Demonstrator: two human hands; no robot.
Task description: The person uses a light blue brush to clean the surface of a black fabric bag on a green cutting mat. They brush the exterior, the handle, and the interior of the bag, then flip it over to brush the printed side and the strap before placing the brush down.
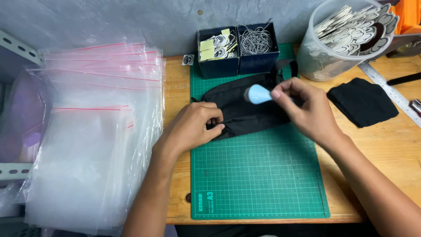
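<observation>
- The left hand [193, 127] is closed in a pinch on the near left edge of a black fabric pouch [245, 109]; the fingertips press the cloth together.
- The right hand [307, 112] is curled shut around a small light-blue tool [258, 94], whose rounded end points left over the top of the pouch.
- The pouch lies flat between the two hands on a green cutting mat [258, 175]. It is soft, matte and roughly oblong, with a strap loop at its far right end.
- Directly beyond the hands stand two dark blue open boxes: the left box [217, 52] holds printed paper tags, the right box [258, 46] holds coiled speckled cord. Both sit close to the pouch and limit room on the far side.
- Beyond the right hand stands a clear plastic tub [329, 57] filled with flat black-and-white cut-out shapes.
- To the right of the right hand lies a folded black cloth [362, 102], apart from the pouch, and past it a metal ruler [390, 92] set at an angle.
- To the left of the left hand lies a tall, slippery stack of clear zip bags [96, 131] with red seal lines, overlapping the left edge of the wooden table [386, 149].
- Nearer than the hands, the gridded mat surface is bare up to its front edge, giving open room there.
</observation>
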